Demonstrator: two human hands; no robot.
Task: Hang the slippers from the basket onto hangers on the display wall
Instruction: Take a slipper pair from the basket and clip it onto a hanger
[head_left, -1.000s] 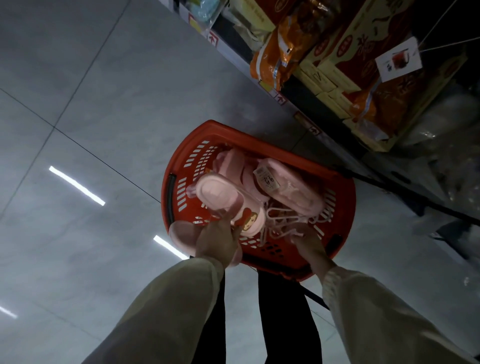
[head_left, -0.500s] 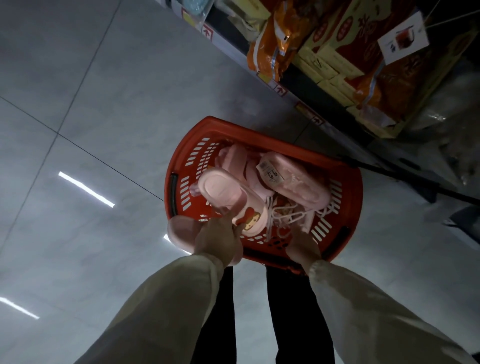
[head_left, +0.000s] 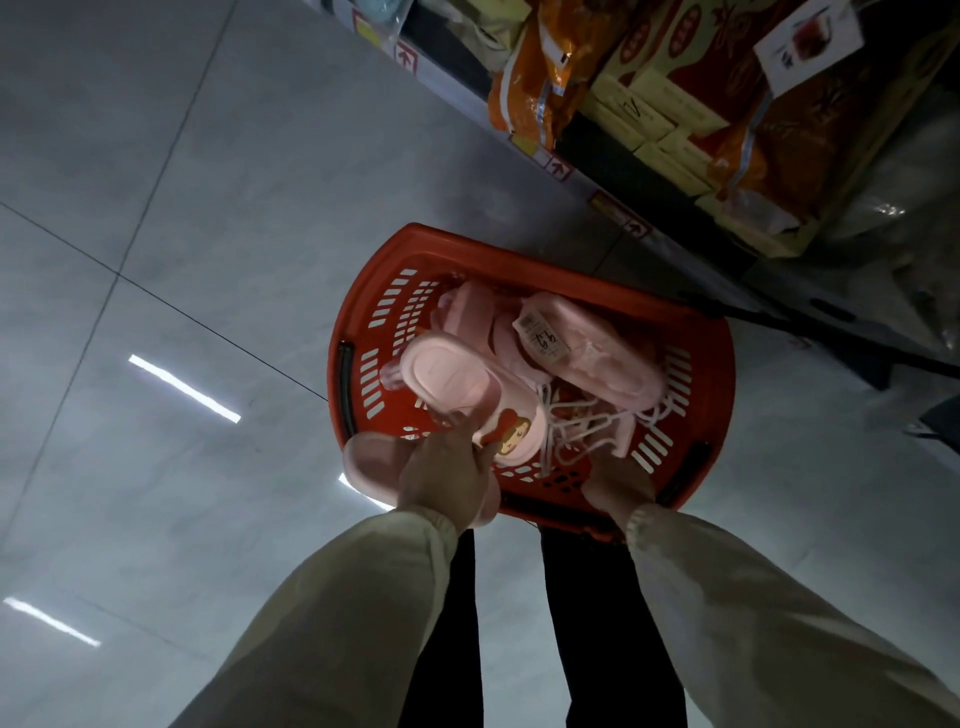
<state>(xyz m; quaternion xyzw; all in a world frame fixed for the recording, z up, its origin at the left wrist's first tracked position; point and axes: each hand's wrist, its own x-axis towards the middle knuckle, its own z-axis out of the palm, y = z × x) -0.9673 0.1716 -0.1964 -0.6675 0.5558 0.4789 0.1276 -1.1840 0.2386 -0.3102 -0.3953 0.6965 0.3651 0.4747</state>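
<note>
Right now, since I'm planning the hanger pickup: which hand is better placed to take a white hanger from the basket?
Right. The right hand sits beside the white hangers in the basket; the left hand is full, gripping a pink slipper.

— Anything readable down there?
— A white tag (head_left: 540, 338) on the right-hand slipper (head_left: 608, 364) has a barcode and handwritten marks, too blurred to read.
— And on the shelf (head_left: 691, 249)?
— Red arrows on its edge labels (head_left: 406, 57). The print on the yellow boxes (head_left: 649, 98) is illegible.
</note>
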